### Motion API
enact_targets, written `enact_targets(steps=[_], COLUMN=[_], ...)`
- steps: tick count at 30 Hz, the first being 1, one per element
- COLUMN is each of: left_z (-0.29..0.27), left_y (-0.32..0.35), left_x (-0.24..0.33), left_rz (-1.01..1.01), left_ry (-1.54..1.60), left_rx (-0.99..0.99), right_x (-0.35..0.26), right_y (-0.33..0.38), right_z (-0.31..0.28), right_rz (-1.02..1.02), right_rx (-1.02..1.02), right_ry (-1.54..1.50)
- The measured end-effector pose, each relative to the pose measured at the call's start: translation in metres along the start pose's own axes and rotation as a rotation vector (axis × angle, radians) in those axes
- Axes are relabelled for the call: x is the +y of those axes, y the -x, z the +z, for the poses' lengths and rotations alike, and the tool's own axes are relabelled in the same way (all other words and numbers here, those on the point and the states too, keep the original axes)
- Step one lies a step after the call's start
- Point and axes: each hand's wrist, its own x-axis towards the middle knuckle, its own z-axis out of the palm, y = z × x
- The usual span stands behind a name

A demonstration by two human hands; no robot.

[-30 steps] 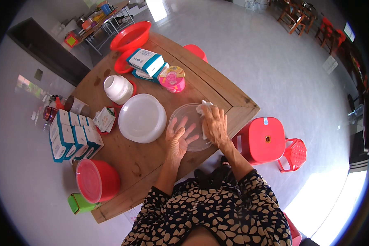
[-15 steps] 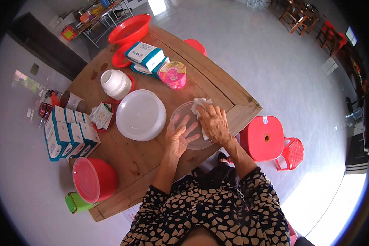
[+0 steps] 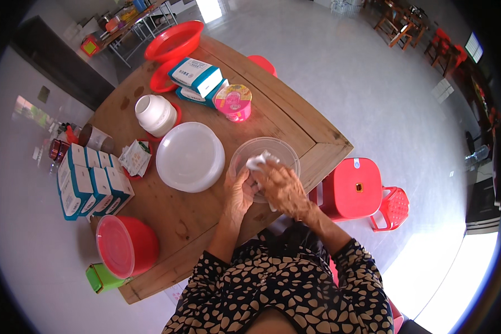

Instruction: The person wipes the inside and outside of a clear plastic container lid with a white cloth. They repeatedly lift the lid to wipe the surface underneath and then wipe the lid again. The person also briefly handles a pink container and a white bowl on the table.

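Observation:
A round, clear plastic lid (image 3: 288, 157) is held up over the near edge of the wooden table. My left hand (image 3: 240, 193) supports it at its lower left, the fingers partly seen through the plastic and partly hidden. Across the middle of the lid, my right hand (image 3: 283, 188) presses a crumpled white tissue (image 3: 260, 160) with bent, slightly blurred fingers. Just left of the lid lies a stack of round, whitish plastic lids (image 3: 190, 157).
On the wooden table (image 3: 192, 217) stand a pink cup tub (image 3: 233, 103), blue-and-white packs (image 3: 196, 75), white bowls (image 3: 156, 115), red basins (image 3: 174, 41), more packs (image 3: 92, 186) and a red lidded tub (image 3: 127, 246). A red stool (image 3: 352, 188) is at right.
My right hand and the tissue have moved from the lid's far right rim inward to its middle, nearer my left hand. My left hand stays at the lid's lower left.

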Motion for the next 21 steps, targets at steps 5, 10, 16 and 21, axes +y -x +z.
enact_targets(steps=[5, 10, 16, 21], left_z=[-0.008, 0.007, 0.013, 0.018], left_y=[-0.001, 0.008, 0.008, 0.012], left_x=[-0.005, 0.005, 0.009, 0.013], left_rz=[0.039, -0.042, -0.056, -0.029], left_ry=[0.001, -0.043, -0.084, -0.109], left_rx=[-0.071, -0.065, -0.084, -0.104], right_x=[-0.015, 0.007, 0.050, 0.046], right_y=[0.008, -0.006, -0.022, -0.023], right_z=[-0.004, -0.002, 0.007, 0.005], right_rz=[0.037, 0.148, 0.251, 0.174], right_rx=[-0.020, -0.019, -0.008, 0.024], right_ry=[-0.034, 0.008, 0.070, -0.015])
